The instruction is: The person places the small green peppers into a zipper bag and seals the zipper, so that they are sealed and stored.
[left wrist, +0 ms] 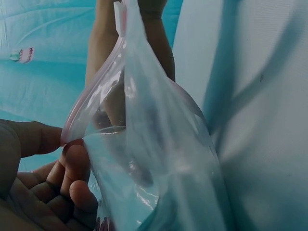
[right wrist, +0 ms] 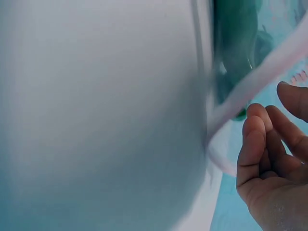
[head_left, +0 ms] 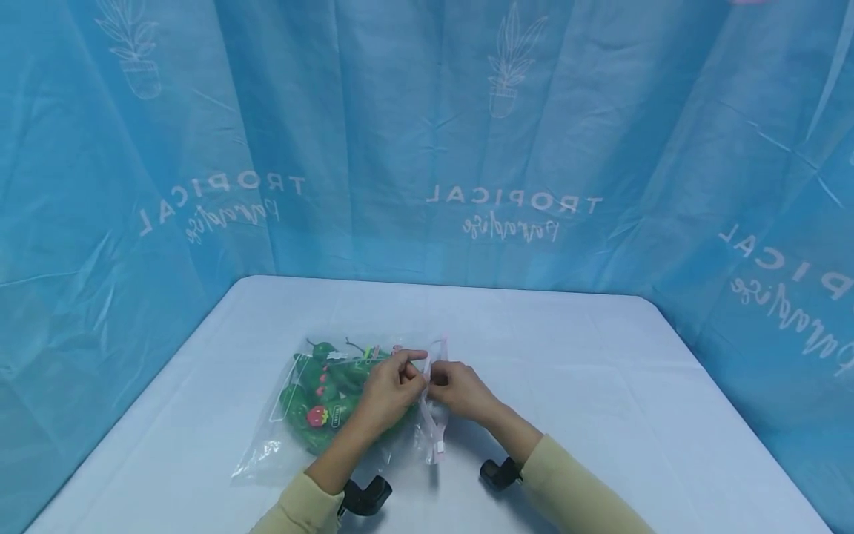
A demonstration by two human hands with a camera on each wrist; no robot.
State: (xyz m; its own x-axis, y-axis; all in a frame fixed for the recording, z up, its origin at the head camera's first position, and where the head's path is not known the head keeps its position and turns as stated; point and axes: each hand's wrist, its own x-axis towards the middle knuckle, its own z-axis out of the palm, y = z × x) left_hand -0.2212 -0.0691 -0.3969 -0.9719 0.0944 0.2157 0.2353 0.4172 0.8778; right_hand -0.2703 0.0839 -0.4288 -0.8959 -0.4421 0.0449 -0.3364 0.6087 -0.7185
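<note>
A clear zip bag point(head_left: 267, 452) lies on the table, with glossy green pieces point(head_left: 310, 378) inside, some with thin stems, and red strawberry prints on its face. Its pink-edged mouth point(left wrist: 101, 77) gapes toward the right, with a white slider point(head_left: 440, 447) at the near end. My left hand point(head_left: 390, 393) pinches one lip of the mouth between thumb and forefinger. Close by the mouth is my right hand point(head_left: 463, 391), fingers loosely bent. In the right wrist view its thumb point(right wrist: 293, 101) stands apart from the fingertips, with nothing between them.
The bag is on a white-covered table point(head_left: 567, 356). Blue curtains point(head_left: 400, 133) with mirrored lettering and plant prints hang along the back and sides. A black wrist device point(head_left: 367, 495) sits on the left wrist, another point(head_left: 500, 473) on the right.
</note>
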